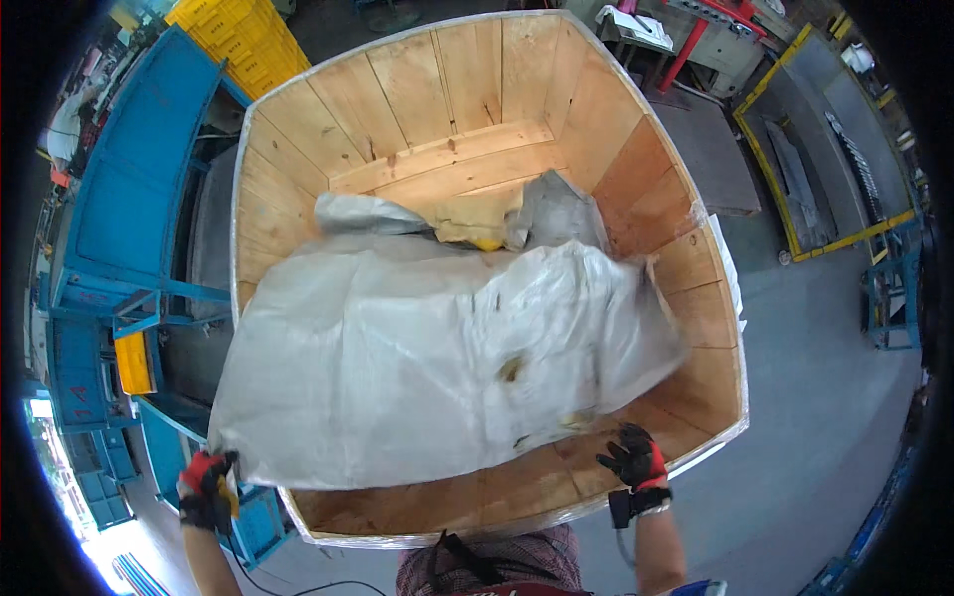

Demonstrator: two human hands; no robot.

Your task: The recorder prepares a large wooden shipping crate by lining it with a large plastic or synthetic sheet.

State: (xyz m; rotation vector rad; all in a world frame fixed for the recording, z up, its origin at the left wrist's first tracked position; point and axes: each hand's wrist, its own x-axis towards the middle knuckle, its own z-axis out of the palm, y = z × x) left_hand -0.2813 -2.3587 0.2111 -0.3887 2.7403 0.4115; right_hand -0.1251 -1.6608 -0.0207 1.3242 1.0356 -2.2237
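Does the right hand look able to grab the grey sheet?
Probably yes: the right hand is open over the near rim of the crate, close to the grey sheet, with nothing visible between them.

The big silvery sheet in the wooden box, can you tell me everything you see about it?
The sheet looks like thin plastic: pale grey, shiny and wrinkled, with dark smudges and a brownish patch on its right half. It spreads across the wooden box, its right end blurred. Its near left corner reaches past the box's rim to the left hand, which seems to grip it. The right hand is open near its lower edge, seemingly not touching.
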